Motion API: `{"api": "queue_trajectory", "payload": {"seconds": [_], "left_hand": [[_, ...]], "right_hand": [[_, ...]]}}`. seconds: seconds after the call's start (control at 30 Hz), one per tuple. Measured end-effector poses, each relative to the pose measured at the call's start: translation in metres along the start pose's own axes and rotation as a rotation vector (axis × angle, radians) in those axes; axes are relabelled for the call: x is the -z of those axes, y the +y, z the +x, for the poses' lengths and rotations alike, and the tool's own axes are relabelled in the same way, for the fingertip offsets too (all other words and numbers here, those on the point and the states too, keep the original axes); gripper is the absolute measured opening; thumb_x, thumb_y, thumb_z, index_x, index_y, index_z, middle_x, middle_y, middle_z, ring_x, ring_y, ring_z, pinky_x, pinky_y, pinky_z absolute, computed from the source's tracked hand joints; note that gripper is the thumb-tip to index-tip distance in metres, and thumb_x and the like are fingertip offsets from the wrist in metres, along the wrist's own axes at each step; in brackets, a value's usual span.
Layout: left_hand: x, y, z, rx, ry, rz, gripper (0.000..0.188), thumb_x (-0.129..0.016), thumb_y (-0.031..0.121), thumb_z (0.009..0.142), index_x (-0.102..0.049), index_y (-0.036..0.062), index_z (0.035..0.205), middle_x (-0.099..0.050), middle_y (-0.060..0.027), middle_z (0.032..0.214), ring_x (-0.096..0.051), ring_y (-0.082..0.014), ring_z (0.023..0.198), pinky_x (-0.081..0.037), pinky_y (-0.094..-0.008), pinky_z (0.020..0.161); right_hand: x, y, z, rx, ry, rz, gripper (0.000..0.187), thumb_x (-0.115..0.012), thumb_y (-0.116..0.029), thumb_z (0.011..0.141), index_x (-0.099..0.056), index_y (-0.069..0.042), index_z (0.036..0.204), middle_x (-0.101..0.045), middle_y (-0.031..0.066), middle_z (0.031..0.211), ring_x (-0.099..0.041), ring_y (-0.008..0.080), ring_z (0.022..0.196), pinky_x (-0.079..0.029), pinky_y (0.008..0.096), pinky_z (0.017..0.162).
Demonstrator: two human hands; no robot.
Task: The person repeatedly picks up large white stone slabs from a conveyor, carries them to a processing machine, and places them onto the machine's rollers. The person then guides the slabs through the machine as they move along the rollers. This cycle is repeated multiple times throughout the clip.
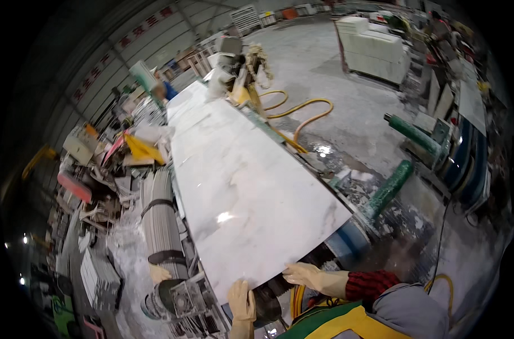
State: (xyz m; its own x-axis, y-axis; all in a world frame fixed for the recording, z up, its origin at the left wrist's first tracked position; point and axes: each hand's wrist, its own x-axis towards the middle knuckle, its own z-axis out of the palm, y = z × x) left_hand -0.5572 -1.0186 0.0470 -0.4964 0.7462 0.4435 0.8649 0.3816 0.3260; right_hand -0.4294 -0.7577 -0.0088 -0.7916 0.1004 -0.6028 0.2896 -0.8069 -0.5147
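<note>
A long white stone slab (251,186) with faint grey veins lies flat on a long machine frame and runs away from me. My left hand (241,304), in a cream glove, rests its fingers on the near edge of the slab, by the left corner. Farther right along that edge is my right hand (306,276), also gloved, its fingers stretched out over the rim. Both thumbs are hard to make out. Water glints on the polished face. A person in blue (170,90) stands at the far end, partly hidden.
Left of the slab are a ribbed grey roll (160,217) and a motor (183,299). Green cylinders (388,189) stick out on the right. A yellow hose (305,116) curls over the wet floor near a machine head (231,70). White blocks (375,53) stand at the back right.
</note>
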Motion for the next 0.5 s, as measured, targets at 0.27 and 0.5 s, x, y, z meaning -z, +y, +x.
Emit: {"api": "queue_trajectory", "payload": {"seconds": [0.27, 0.5], "left_hand": [[0.023, -0.004, 0.009, -0.017, -0.193, -0.21, 0.046, -0.069, 0.016, 0.099, -0.061, -0.0009, 0.14, -0.06, -0.0296, 0.142, -0.056, -0.0518, 0.128, -0.045, -0.0562, 0.111], [-0.006, -0.031, 0.041, -0.083, -0.295, -0.023, 0.068, -0.071, 0.036, 0.096, -0.052, 0.0039, 0.153, -0.051, -0.0312, 0.154, -0.047, -0.0528, 0.142, -0.033, -0.0592, 0.122]], "right_hand": [[-0.05, 0.012, 0.024, 0.183, 0.402, 0.254, 0.046, -0.073, -0.023, 0.106, -0.057, 0.008, 0.136, -0.069, 0.0226, 0.129, -0.074, 0.0324, 0.114, -0.067, 0.0392, 0.093], [0.003, 0.084, -0.071, 0.07, 0.345, 0.2, 0.048, -0.067, -0.024, 0.109, -0.051, 0.004, 0.146, -0.063, 0.0168, 0.138, -0.068, 0.0309, 0.122, -0.058, 0.0437, 0.108]]}}
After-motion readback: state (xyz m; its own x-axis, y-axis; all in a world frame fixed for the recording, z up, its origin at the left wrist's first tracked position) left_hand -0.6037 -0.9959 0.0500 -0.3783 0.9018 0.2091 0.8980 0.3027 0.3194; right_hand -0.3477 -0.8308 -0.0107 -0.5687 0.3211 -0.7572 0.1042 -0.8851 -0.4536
